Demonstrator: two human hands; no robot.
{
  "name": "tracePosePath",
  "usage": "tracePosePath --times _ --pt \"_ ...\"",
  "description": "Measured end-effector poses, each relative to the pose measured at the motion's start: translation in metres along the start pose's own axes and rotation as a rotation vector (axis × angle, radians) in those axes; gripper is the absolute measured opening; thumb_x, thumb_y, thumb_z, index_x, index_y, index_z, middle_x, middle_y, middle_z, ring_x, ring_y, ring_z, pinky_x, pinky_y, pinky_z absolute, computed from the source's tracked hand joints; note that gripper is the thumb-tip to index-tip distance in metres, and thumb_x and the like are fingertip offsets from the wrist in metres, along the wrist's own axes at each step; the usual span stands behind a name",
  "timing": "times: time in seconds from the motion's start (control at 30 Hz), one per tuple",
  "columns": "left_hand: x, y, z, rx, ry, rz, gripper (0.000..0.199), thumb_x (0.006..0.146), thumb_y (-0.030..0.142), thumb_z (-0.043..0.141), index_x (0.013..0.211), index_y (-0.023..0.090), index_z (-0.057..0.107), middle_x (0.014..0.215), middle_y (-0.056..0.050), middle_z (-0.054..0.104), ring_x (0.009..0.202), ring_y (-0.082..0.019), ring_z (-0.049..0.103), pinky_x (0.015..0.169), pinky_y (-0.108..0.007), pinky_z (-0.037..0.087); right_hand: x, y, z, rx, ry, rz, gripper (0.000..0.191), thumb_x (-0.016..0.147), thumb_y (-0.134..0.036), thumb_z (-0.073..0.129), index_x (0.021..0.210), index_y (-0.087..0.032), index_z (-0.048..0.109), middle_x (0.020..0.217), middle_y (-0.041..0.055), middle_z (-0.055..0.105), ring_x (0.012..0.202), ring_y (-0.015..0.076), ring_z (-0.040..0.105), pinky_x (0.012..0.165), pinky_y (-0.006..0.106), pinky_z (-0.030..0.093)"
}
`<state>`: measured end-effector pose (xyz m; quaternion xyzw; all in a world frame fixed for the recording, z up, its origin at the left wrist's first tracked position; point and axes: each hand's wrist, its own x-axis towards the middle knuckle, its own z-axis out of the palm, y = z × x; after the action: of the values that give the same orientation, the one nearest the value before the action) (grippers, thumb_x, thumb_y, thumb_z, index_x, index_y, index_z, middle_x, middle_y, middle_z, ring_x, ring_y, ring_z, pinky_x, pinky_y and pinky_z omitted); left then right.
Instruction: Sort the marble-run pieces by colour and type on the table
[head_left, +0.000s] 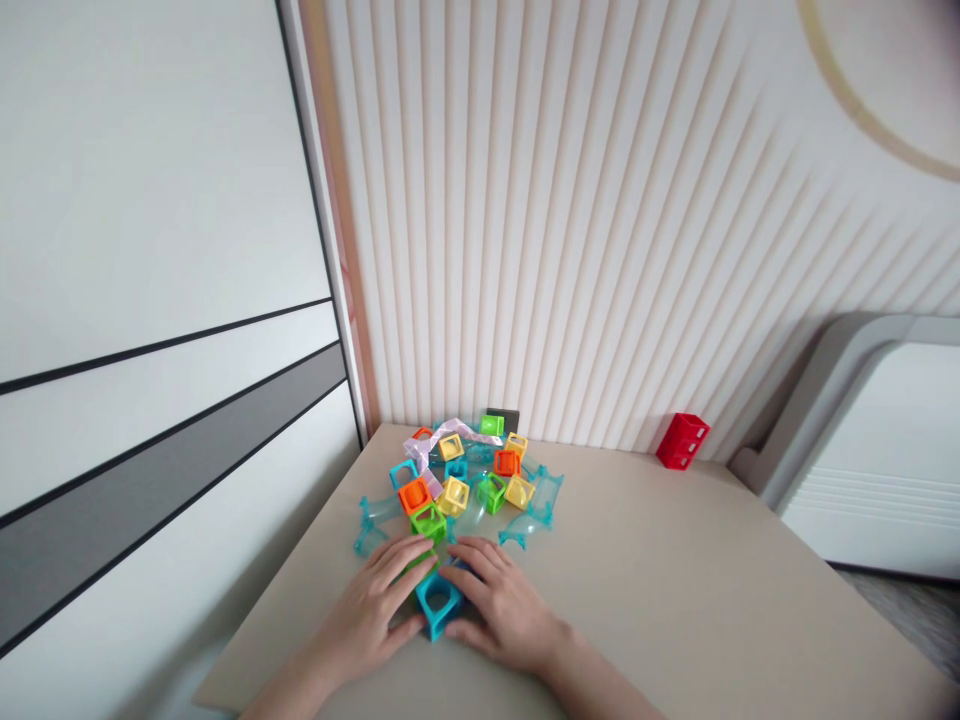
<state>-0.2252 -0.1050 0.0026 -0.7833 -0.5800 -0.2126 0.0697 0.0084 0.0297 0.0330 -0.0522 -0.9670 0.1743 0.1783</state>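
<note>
Between my hands sits a blue hollow toy block (438, 604) with a round opening, tilted with one corner toward me. My left hand (373, 606) holds it from the left, its thumb at the lower side and its fingers reaching over a partly hidden green block behind. From the right, my right hand (504, 606) curls its fingers and thumb round the same blue block. Just past the fingertips lies a green hollow block (429, 521), with an orange block (414, 495) and a yellow block (453, 495) close behind.
Clear teal track pieces (530, 522) lie around the pile, with a pale purple twisted strip (425, 452) across it. A red box-like piece (682, 441) stands at the back right of the table (637, 590). A ribbed wall (525, 220) and white cabinet (150, 200) border it.
</note>
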Motion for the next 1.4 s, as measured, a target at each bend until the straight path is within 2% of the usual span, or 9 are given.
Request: tracePosePath --times 0.17,0.37,0.67,0.77,0.87,1.03,1.17,1.3,1.4 --pt "-0.002 -0.006 0.009 -0.015 0.016 -0.015 0.061 0.090 0.020 0.067 0.147 0.031 0.048 0.149 -0.006 0.055 0.134 -0.028 0.055 0.108 -0.041 0.053 -0.001 0.004 0.000 0.011 -0.018 0.026 0.041 0.104 -0.044 0.045 0.141 -0.029 0.053 0.147 0.0062 0.056 0.140 0.0231 0.045 0.116 0.039 0.038" --pt "-0.001 -0.008 0.015 -0.051 0.048 0.023 0.056 0.092 0.015 0.062 0.144 0.029 0.051 0.148 -0.006 0.057 0.136 -0.026 0.054 0.109 -0.039 0.052 -0.006 0.006 -0.006 -0.009 -0.038 -0.005 0.041 0.103 -0.035 0.045 0.142 -0.027 0.052 0.151 0.0074 0.054 0.143 0.0235 0.044 0.115 0.041 0.039" --pt "0.001 -0.003 0.010 -0.142 0.111 0.030 0.037 0.094 0.017 0.060 0.130 0.026 0.063 0.139 -0.009 0.063 0.132 -0.024 0.057 0.106 -0.038 0.055 -0.014 0.021 -0.002 -0.053 0.019 -0.033 0.043 0.091 -0.020 0.053 0.134 -0.019 0.058 0.147 0.0116 0.056 0.144 0.0240 0.044 0.113 0.039 0.043" --pt "0.000 -0.004 0.008 -0.156 0.129 0.039 0.033 0.094 0.015 0.060 0.125 0.024 0.064 0.136 -0.009 0.065 0.131 -0.025 0.058 0.106 -0.037 0.055 -0.021 0.032 -0.005 -0.097 0.038 -0.001 0.045 0.086 -0.015 0.053 0.130 -0.016 0.060 0.146 0.0137 0.058 0.144 0.0254 0.044 0.115 0.042 0.043" --pt "0.001 0.000 0.005 -0.156 0.113 0.009 0.031 0.091 0.008 0.054 0.116 0.022 0.064 0.133 -0.010 0.065 0.130 -0.024 0.058 0.106 -0.036 0.054 -0.024 0.037 -0.010 -0.157 0.056 0.049 0.045 0.086 -0.014 0.051 0.131 -0.016 0.060 0.144 0.0146 0.059 0.142 0.0277 0.047 0.118 0.052 0.037" --pt "0.004 0.005 0.003 -0.141 0.063 -0.057 0.032 0.081 -0.001 0.045 0.101 0.021 0.058 0.143 -0.012 0.057 0.134 -0.024 0.054 0.109 -0.038 0.051 -0.023 0.035 -0.019 -0.201 0.070 0.123 0.054 0.083 -0.013 0.053 0.137 -0.019 0.058 0.150 0.0140 0.053 0.143 0.0299 0.045 0.119 0.058 0.031" --pt "0.003 0.007 0.003 -0.113 0.079 -0.078 0.033 0.083 -0.002 0.041 0.097 0.022 0.058 0.148 -0.009 0.053 0.138 -0.024 0.052 0.110 -0.039 0.050 -0.025 0.031 -0.022 -0.204 0.106 0.097 0.055 0.084 -0.019 0.056 0.140 -0.019 0.056 0.152 0.0153 0.050 0.144 0.0322 0.043 0.119 0.060 0.029" --pt "0.005 0.008 0.000 -0.070 0.072 -0.018 0.035 0.088 -0.002 0.038 0.099 0.021 0.061 0.147 -0.008 0.055 0.139 -0.022 0.050 0.111 -0.037 0.049 -0.014 0.013 -0.017 -0.220 0.180 0.047 0.039 0.094 -0.020 0.052 0.132 -0.021 0.060 0.144 0.0132 0.059 0.140 0.0288 0.047 0.118 0.057 0.034" --pt "0.009 0.007 -0.003 0.011 0.049 0.088 0.035 0.088 -0.001 0.040 0.104 0.021 0.062 0.146 -0.010 0.057 0.140 -0.023 0.049 0.111 -0.036 0.050 0.006 -0.003 -0.008 -0.218 0.166 0.032 0.035 0.094 -0.018 0.053 0.128 -0.024 0.061 0.139 0.0102 0.062 0.137 0.0276 0.050 0.118 0.054 0.034"
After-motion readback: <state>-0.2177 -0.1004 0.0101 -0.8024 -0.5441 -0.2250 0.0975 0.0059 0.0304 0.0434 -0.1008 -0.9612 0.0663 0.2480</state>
